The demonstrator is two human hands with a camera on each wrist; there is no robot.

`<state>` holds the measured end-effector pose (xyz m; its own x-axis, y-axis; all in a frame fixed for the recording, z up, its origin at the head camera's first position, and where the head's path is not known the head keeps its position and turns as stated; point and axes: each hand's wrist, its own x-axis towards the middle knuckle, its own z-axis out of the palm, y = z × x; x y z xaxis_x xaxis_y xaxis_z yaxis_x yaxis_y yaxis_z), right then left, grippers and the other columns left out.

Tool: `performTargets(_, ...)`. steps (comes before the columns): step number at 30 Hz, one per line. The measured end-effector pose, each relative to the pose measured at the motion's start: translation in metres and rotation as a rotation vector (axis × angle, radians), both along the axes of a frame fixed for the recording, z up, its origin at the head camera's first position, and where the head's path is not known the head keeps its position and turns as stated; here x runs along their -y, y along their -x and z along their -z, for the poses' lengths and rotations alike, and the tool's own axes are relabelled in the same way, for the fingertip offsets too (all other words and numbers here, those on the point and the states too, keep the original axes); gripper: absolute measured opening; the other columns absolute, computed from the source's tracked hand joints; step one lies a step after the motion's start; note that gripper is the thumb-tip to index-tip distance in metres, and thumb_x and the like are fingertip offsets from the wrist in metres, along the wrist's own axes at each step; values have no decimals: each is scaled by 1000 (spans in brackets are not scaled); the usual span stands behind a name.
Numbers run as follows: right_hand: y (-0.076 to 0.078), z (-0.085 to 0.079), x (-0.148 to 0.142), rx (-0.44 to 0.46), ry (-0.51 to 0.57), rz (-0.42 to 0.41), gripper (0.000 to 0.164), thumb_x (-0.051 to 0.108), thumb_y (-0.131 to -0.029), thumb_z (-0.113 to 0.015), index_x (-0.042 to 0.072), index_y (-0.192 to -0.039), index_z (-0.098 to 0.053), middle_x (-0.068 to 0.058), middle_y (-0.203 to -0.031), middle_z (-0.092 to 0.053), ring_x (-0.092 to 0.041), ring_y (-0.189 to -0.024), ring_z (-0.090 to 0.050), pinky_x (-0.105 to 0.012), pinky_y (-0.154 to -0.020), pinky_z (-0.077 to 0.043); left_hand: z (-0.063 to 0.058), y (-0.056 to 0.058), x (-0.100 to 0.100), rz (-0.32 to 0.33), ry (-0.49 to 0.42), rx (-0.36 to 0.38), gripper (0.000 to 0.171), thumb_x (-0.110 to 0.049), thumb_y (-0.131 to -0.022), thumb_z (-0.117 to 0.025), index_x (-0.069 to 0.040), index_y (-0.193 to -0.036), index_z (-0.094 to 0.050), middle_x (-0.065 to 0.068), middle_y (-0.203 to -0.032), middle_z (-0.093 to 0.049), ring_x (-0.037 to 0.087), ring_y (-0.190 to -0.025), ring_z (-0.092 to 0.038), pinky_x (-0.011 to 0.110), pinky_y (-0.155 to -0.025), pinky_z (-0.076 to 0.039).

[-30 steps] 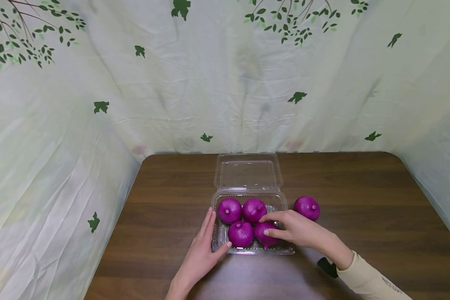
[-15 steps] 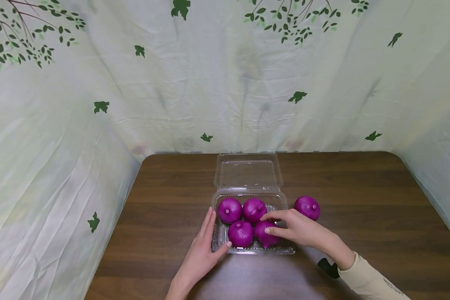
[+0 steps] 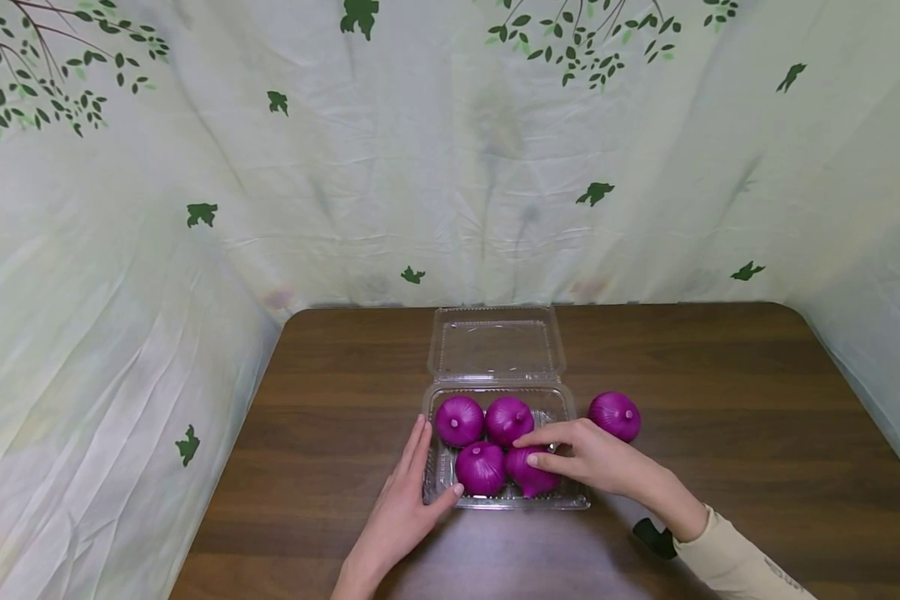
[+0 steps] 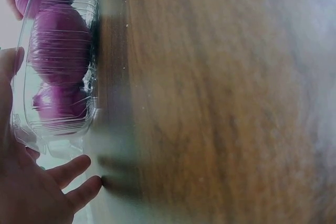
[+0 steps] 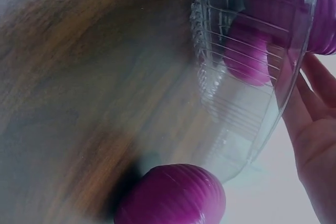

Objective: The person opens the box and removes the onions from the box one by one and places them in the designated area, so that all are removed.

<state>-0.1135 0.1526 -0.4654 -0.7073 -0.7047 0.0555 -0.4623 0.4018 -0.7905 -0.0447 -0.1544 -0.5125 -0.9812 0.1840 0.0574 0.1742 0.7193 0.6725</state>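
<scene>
A clear plastic clamshell container (image 3: pixel 506 504) lies with its lid (image 3: pixel 495 350) folded back. Inside sit several red onions, with one (image 3: pixel 459 421) at the back left and another (image 3: pixel 481 468) at the front left. My right hand (image 3: pixel 600 457) holds the front-right red onion (image 3: pixel 528 479) between thumb and fingers, reaching over the container's right wall. At the left side my left hand (image 3: pixel 401 510) rests with fingers straight along the wall, its thumb near the front rim. The left wrist view shows this hand (image 4: pixel 31 182) beside the ribbed wall.
Another red onion (image 3: pixel 615 416) lies on the wooden table (image 3: pixel 345 375), right of the container and just behind my right hand. A dark strap-like object (image 3: pixel 652 537) shows by the right wrist. A leaf-patterned curtain (image 3: pixel 450 167) surrounds the table's back and sides.
My right hand's fingertips and the front-right onion have shifted slightly left, toward the front-left onion. The left hand and the container look still.
</scene>
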Motion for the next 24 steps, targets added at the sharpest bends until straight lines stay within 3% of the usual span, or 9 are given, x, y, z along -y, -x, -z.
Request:
performTargets(4,-1,0,0,-8,-19,11,37,45,-96,-61,24,-125,-69,13,-122,-65,-8,-111,-61,-37,-89,-53,0,0,0,3,3,-7,95,-57,-88,-65,-21,-160,-14,-10,-165,-4,21,-144,-24,65,-104,-31)
performTargets(9,-2,-1,1,-43,-113,22,49,54,-86,-70,26,-127,-67,12,-123,-65,-6,-111,-60,-37,-92,-51,0,0,0,2,-3,-1,95,-58,-88,-65,-22,-160,-13,-10,-165,-3,21,-144,-24,65,-104,-30)
performTargets(14,-2,-3,2,-34,-149,6,54,42,-81,-80,23,-129,-64,8,-124,-64,-5,-101,-61,-36,-87,-53,0,0,0,0,-3,-2,95,-58,-88,-65,-22,-160,-13,-10,-165,-3,22,-144,-24,65,-104,-30)
performTargets(24,-6,1,1,-81,-77,42,55,26,-80,-81,18,-130,-61,6,-119,-65,-4,-92,-62,-33,-79,-55,1,0,0,-3,0,-12,95,-57,-88,-66,-22,-160,-14,-11,-164,-4,22,-144,-25,64,-104,-31)
